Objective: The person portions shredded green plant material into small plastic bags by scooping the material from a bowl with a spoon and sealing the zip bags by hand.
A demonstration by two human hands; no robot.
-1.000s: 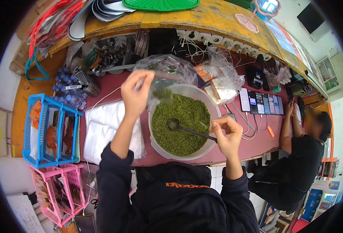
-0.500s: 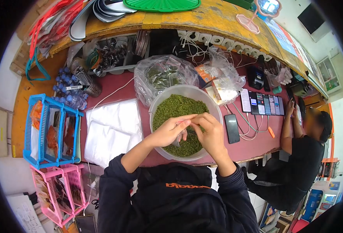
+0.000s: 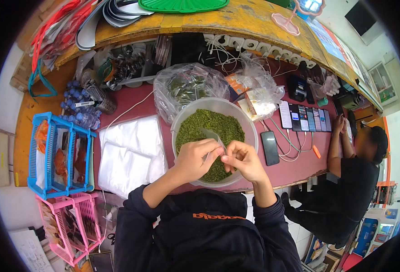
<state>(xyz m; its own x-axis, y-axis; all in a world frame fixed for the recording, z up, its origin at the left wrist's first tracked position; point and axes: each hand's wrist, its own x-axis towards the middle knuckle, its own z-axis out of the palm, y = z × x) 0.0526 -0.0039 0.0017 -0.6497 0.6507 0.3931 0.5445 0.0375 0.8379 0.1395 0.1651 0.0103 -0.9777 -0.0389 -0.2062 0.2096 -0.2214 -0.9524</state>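
A wide translucent tub (image 3: 253, 136) of shredded green plant material (image 3: 195, 123) stands in front of me on the dark red table. Over it, my left hand (image 3: 196, 159) is closed on a small clear plastic bag (image 3: 212, 135), whose upper part sticks out past the fingers towards the far side. My right hand (image 3: 244, 162) pinches the bag's edge close to the left fingertips. What the bag contains, if anything, is hard to make out. Just behind the tub sits a large clear bag (image 3: 186, 86) of similar green material.
Stacked white plastic bags (image 3: 132, 152) lie left of the tub, near blue baskets (image 3: 50, 154) and a pink rack (image 3: 75, 222). A dark phone (image 3: 269, 148), cables and a row of phones (image 3: 305, 119) lie right. A person (image 3: 349, 186) sits at the right.
Both hands have turned and come slightly nearer to me. The small bag, which hung below the fingers, now points away from me above them. The right fingers have shifted along its edge.
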